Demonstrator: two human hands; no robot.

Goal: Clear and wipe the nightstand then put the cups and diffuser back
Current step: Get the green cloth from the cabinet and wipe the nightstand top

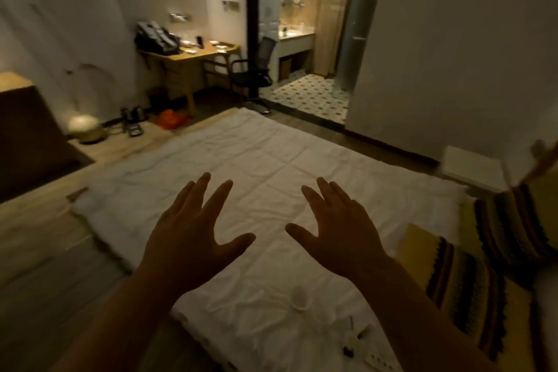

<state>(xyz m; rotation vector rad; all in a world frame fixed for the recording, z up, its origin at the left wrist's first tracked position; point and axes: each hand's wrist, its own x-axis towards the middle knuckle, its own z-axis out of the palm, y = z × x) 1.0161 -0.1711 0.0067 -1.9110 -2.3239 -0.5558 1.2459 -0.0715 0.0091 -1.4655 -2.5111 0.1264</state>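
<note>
My left hand [193, 238] and my right hand [338, 229] hover side by side over a white bed [271, 160], backs up, fingers spread, holding nothing. A small white cup [299, 299] lies on the sheet below my right wrist. Small dark and white items [359, 338], too dim to name, lie near the bed's near edge. A low wooden ledge [99, 151] at the left carries a round glowing lamp-like object [84, 127] and dark items [131, 121]. No diffuser is identifiable.
Striped yellow pillows [471, 278] sit at the right. A wooden desk [193, 60] with a bag, an office chair [253, 72], and an open bathroom doorway [305, 39] lie beyond. A white box [471, 166] stands by the right wall.
</note>
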